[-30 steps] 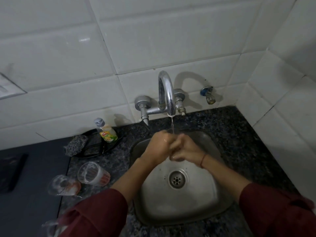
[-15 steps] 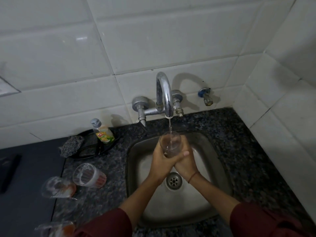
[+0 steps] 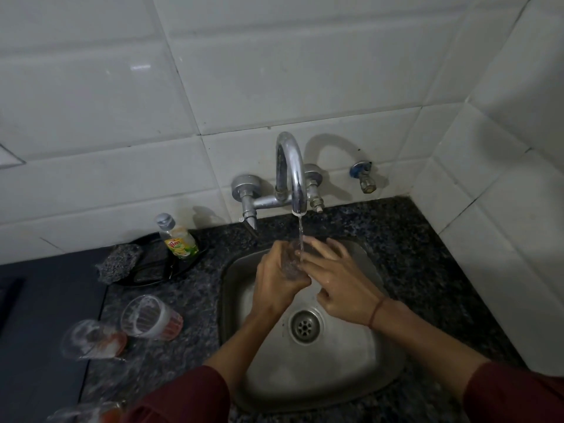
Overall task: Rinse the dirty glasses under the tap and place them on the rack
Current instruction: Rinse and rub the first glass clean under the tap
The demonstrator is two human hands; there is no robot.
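Currently the left hand [image 3: 276,283] grips a small clear glass [image 3: 291,264] under the running curved chrome tap [image 3: 291,172]; the right hand [image 3: 343,290], grip slack, touches it with straight fingers [image 3: 323,250].

Right hand [image 3: 341,285] now straight-fingered against glass [image 3: 290,265]

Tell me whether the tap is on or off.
On. A thin water stream runs from the tap onto the glass that the left hand grips over the sink.

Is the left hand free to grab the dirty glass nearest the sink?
Probably not yet: the left hand grips a glass under the tap, though nothing blocks the way to the dirty glass.
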